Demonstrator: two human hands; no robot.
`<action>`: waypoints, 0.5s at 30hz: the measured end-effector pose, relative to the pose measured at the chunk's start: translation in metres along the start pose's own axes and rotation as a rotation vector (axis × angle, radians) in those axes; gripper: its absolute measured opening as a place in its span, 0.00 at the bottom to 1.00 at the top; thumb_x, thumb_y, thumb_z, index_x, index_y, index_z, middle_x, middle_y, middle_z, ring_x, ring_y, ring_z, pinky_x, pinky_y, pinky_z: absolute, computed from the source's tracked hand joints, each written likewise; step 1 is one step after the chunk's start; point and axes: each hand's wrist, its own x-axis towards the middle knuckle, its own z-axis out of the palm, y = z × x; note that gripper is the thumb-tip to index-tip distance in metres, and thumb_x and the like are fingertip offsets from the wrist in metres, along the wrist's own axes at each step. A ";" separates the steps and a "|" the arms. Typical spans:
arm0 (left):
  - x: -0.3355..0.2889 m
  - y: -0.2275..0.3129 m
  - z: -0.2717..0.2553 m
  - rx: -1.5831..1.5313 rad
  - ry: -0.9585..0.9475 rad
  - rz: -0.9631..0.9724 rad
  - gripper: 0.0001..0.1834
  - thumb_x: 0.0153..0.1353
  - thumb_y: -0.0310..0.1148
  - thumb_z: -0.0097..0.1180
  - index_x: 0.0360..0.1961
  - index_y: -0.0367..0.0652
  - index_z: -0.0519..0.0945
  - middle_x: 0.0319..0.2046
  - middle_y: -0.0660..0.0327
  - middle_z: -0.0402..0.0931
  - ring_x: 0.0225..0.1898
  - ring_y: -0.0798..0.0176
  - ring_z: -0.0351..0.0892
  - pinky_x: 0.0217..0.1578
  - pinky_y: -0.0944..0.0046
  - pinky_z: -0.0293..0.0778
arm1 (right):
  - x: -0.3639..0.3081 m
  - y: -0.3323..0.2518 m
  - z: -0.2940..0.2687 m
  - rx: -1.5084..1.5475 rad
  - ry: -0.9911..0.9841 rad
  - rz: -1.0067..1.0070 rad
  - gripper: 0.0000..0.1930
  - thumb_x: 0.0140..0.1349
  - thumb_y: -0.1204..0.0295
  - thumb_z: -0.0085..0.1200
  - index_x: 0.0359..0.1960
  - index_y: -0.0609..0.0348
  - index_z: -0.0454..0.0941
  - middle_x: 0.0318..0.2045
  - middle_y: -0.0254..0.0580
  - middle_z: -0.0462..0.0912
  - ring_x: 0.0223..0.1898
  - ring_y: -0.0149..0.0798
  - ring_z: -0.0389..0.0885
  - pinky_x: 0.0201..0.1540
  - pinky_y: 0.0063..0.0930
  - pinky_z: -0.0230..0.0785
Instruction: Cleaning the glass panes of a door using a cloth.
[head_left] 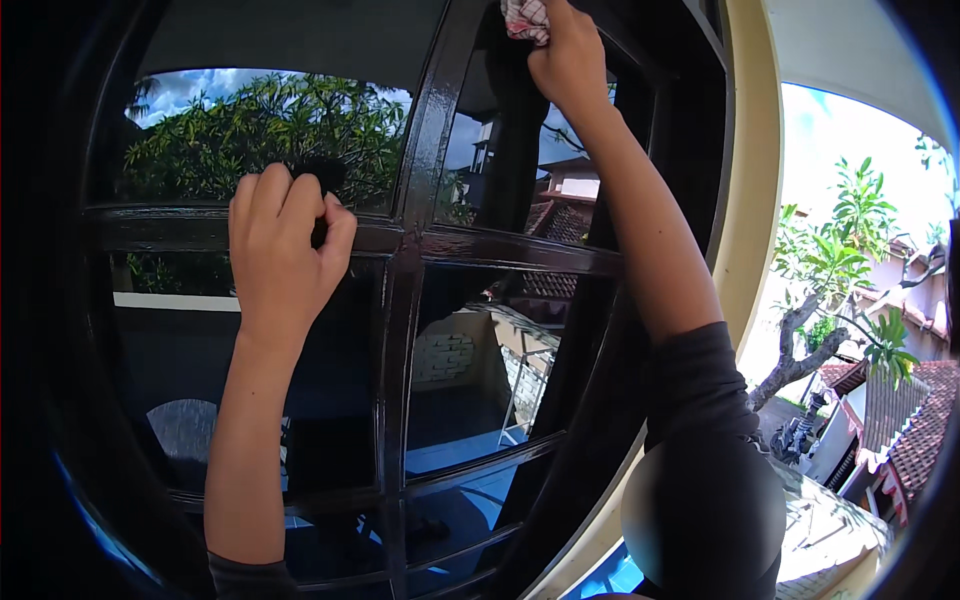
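Observation:
A dark, glossy framed window with several glass panes fills the view before me. High up at the top edge, my right hand is closed on a crumpled white-and-red checked cloth, near the upper right pane. Part of that cloth is cut off by the picture's edge. My left hand is curled in front of the horizontal window bar, below the upper left pane. Its fingertips are turned away from view, so whatever they grip, if anything, is hidden.
A cream wall edge runs beside the window on the right. Beyond it stand a leafy tree and tiled roofs in bright light. The panes reflect foliage, sky and buildings. A blurred round patch covers part of my right sleeve.

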 end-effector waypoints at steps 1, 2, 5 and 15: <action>0.001 0.000 -0.002 0.005 0.001 -0.006 0.10 0.52 0.21 0.62 0.26 0.43 0.71 0.29 0.62 0.65 0.30 0.58 0.61 0.37 0.61 0.65 | 0.001 0.008 -0.009 -0.033 0.004 -0.040 0.12 0.55 0.81 0.51 0.42 0.61 0.74 0.39 0.59 0.83 0.41 0.67 0.78 0.45 0.51 0.71; 0.002 0.000 -0.005 0.009 0.003 -0.014 0.11 0.53 0.21 0.61 0.26 0.43 0.70 0.29 0.62 0.65 0.30 0.58 0.61 0.36 0.61 0.65 | 0.001 0.013 -0.014 -0.066 0.008 -0.081 0.12 0.54 0.82 0.50 0.41 0.61 0.73 0.37 0.59 0.83 0.38 0.68 0.78 0.42 0.51 0.71; 0.005 0.005 -0.007 0.006 -0.003 -0.044 0.11 0.53 0.21 0.61 0.25 0.43 0.69 0.28 0.62 0.64 0.30 0.59 0.60 0.36 0.61 0.65 | 0.005 0.012 -0.022 -0.177 -0.061 0.108 0.11 0.52 0.82 0.50 0.39 0.61 0.72 0.34 0.59 0.82 0.35 0.68 0.77 0.40 0.53 0.70; 0.005 0.008 -0.001 -0.053 -0.046 -0.087 0.12 0.54 0.20 0.60 0.25 0.42 0.68 0.27 0.62 0.63 0.30 0.59 0.60 0.35 0.61 0.64 | -0.025 0.009 -0.004 -0.102 0.075 0.041 0.17 0.50 0.83 0.53 0.43 0.61 0.75 0.38 0.55 0.82 0.40 0.63 0.79 0.45 0.49 0.71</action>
